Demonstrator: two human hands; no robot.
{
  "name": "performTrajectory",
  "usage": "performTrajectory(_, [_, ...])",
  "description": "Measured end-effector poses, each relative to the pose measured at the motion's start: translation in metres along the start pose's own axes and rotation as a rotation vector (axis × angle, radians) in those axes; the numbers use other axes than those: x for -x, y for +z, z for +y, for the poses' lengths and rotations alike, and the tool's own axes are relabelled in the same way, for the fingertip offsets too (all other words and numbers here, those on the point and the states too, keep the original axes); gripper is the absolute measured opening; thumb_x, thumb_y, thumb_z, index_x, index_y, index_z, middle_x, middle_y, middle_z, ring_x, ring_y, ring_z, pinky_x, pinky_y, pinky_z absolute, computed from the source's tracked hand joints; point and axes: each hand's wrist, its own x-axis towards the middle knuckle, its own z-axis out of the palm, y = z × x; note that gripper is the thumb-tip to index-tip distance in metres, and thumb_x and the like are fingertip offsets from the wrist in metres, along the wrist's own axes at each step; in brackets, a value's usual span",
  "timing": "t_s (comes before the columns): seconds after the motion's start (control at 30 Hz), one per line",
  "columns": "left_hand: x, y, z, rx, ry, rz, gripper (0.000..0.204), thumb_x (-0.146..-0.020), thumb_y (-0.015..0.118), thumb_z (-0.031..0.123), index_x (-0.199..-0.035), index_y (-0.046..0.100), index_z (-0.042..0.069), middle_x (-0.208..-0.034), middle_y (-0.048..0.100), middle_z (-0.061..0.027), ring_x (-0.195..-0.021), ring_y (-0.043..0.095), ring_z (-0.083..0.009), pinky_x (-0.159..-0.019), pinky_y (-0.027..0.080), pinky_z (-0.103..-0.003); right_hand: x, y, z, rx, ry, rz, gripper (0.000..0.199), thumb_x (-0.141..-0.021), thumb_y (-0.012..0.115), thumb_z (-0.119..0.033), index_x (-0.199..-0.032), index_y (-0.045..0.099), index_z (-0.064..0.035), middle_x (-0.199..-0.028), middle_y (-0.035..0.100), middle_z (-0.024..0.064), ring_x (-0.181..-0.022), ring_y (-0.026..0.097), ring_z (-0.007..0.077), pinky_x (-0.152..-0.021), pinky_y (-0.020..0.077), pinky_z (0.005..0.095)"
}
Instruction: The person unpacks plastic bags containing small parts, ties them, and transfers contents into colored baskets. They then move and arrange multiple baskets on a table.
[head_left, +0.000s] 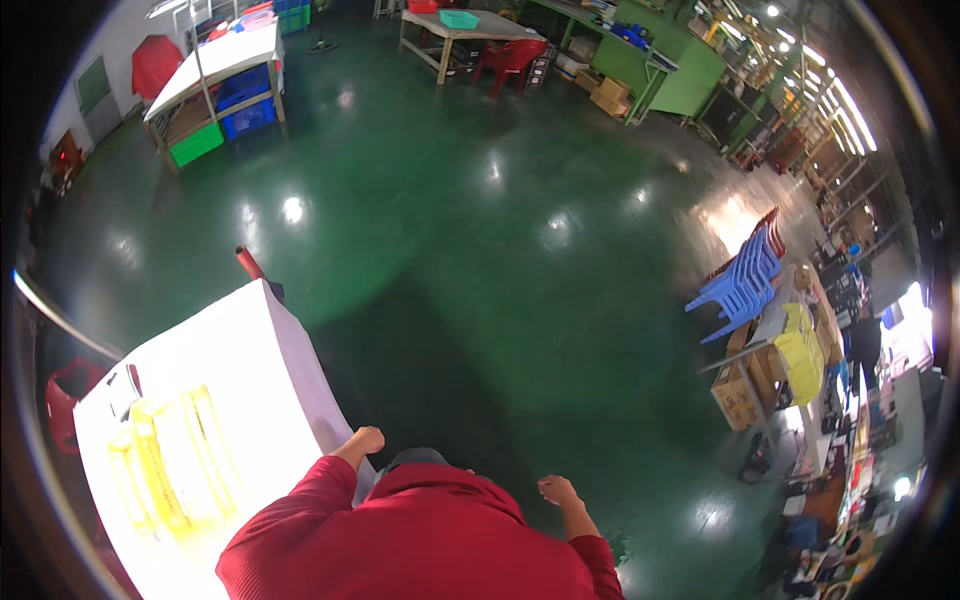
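Observation:
My left hand is curled into a fist and holds nothing. It hovers at the right edge of a white-covered table. A yellow plastic rack lies on that table, over to the left of the hand. My right hand hangs free over the green floor with its fingers loosely apart and nothing in it. Both forearms wear red sleeves and come in from the lower edge, with my red-clad torso between them.
A glossy green floor spreads ahead. Stacked blue and red plastic chairs and cardboard boxes stand at the right. Far tables hold coloured crates and a red chair. A red bin sits left of the white table.

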Motion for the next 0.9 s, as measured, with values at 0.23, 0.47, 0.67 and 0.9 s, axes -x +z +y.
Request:
performTrajectory(0.23, [-0.027,-0.024,0.066,0.618,-0.157,0.210,0.031,-0.075,0.045,0.018,-0.097,0.065,0.008,-0.103,0.062,-0.0158,-0.097,0.059,-0.0307,-0.082,0.048,-0.039,-0.078,-0.018,0.073,-0.227,0.005,-0.188,0.027,-0.076,0.052,-0.026,-0.098,0.066,-0.0180,-0.100,0.064,0.0064,-0.094,0.060,0.0274,-0.082,0.0479,0.0374])
performTrajectory(0.47, [-0.048,-0.042,0.012,0.491,-0.280,0.328,0.027,-0.075,0.050,0.019,-0.093,0.066,0.007,-0.100,0.063,-0.0153,-0.092,0.061,-0.0315,-0.077,0.050,-0.040,-0.157,-0.049,0.002,0.632,-0.516,-0.432,0.024,-0.078,0.056,-0.013,-0.101,0.063,-0.0108,-0.087,0.064,0.0003,-0.073,0.062,0.0121,-0.063,0.0496,0.0275])
performTrajectory(0.67, [-0.098,-0.023,-0.087,0.383,-0.256,-0.014,0.025,-0.074,0.056,0.023,-0.092,0.067,0.010,-0.100,0.064,-0.0119,-0.093,0.062,-0.0290,-0.074,0.051,-0.039,-0.296,-0.099,-0.131,0.129,-0.023,-0.332,0.034,-0.071,0.054,-0.031,-0.099,0.065,-0.0156,-0.091,0.066,0.0021,-0.080,0.064,0.0187,-0.076,0.0486,0.0325])
performTrajectory(0.9, [-0.151,-0.214,-0.279,0.368,-0.259,0.143,0.019,-0.071,0.053,0.014,-0.081,0.068,0.006,-0.096,0.064,-0.0163,-0.090,0.061,-0.0332,-0.075,0.050,-0.042,-0.414,-0.224,-0.366,-0.140,-0.183,-0.130,0.027,-0.082,0.052,-0.015,-0.102,0.061,0.0003,-0.081,0.065,0.0080,-0.068,0.062,0.0152,-0.064,0.0498,0.0295])
